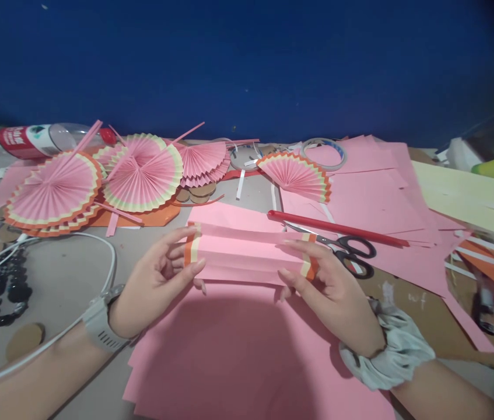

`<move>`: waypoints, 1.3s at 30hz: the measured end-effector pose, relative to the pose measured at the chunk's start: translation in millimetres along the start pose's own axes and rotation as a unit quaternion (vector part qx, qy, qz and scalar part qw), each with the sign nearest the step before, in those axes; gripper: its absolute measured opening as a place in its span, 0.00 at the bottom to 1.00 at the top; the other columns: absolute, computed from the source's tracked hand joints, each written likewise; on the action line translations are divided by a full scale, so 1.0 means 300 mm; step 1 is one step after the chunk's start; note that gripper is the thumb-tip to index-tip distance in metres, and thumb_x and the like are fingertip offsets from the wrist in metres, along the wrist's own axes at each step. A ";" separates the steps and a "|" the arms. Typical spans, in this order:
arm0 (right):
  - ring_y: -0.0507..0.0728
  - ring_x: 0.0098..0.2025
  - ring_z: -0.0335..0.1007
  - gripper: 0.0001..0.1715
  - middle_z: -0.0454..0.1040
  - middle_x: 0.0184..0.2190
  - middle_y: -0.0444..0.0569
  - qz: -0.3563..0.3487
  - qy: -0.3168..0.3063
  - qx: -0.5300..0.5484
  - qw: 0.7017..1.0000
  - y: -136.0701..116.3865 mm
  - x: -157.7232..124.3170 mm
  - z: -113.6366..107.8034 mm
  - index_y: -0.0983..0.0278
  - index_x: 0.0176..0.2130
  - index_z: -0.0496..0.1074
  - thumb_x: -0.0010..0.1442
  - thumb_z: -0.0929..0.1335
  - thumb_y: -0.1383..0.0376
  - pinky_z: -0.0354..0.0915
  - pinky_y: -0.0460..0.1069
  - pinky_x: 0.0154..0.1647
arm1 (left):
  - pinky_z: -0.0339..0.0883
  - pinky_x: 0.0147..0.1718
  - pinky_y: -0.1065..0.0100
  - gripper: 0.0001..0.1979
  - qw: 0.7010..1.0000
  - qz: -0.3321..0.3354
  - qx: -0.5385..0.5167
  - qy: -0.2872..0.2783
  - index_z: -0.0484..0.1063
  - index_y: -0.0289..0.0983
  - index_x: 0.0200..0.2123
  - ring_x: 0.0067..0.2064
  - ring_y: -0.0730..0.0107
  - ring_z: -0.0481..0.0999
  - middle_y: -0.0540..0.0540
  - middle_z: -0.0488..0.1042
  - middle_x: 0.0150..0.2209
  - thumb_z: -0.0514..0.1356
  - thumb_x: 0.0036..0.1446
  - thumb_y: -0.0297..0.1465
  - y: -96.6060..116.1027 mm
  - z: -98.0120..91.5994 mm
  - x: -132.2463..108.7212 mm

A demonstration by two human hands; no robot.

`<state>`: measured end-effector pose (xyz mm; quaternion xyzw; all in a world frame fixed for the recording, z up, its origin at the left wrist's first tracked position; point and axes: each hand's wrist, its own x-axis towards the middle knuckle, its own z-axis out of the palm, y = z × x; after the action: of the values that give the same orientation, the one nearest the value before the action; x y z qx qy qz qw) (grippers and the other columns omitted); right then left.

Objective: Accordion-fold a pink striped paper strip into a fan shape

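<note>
Head view: left hand [153, 277] and right hand [334, 286], both partly closed, pinch opposite ends of the creased pink paper [242, 254], held over pink sheets [229, 361]. Uneven tension could flatten or skew its folds; scissors [342, 244] beside the right hand could snag it.

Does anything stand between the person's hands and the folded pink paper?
Nothing visible does: the left hand and the right hand both hold the folded pink paper directly, at its striped ends. The scissors lie beyond the right hand, not in between.
</note>
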<state>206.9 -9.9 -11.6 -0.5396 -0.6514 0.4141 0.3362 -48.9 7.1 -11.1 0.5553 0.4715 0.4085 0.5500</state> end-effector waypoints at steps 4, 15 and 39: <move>0.50 0.28 0.72 0.24 0.66 0.51 0.51 -0.009 0.027 0.068 0.997 0.001 0.008 -0.001 0.55 0.55 0.56 0.60 0.64 0.61 0.72 0.49 0.31 | 0.75 0.25 0.72 0.23 1.000 0.011 -0.006 0.012 0.56 0.45 0.53 0.28 0.79 0.73 0.46 0.67 0.47 0.58 0.55 0.27 0.005 -0.003 0.003; 0.55 0.42 0.67 0.15 0.70 0.35 0.47 -0.155 -0.004 -0.038 0.987 0.022 0.014 -0.014 0.58 0.42 0.67 0.55 0.66 0.71 0.65 0.53 0.45 | 0.63 0.52 0.59 0.17 0.978 0.125 0.167 -0.001 0.64 0.40 0.45 0.50 0.63 0.70 0.47 0.75 0.37 0.60 0.51 0.23 0.016 -0.028 0.003; 0.62 0.61 0.50 0.37 0.59 0.58 0.57 -0.155 -0.072 -0.322 0.931 0.032 0.014 0.037 0.65 0.62 0.45 0.59 0.62 0.55 0.43 0.64 0.61 | 0.50 0.56 0.52 0.32 0.880 0.082 0.465 -0.054 0.57 0.44 0.56 0.58 0.53 0.56 0.45 0.62 0.56 0.60 0.50 0.46 -0.009 -0.021 0.023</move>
<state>200.4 -7.2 -25.1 -0.4801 -0.8476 0.1629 0.1566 -53.6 15.0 -13.9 0.8051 0.5295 0.1552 0.2177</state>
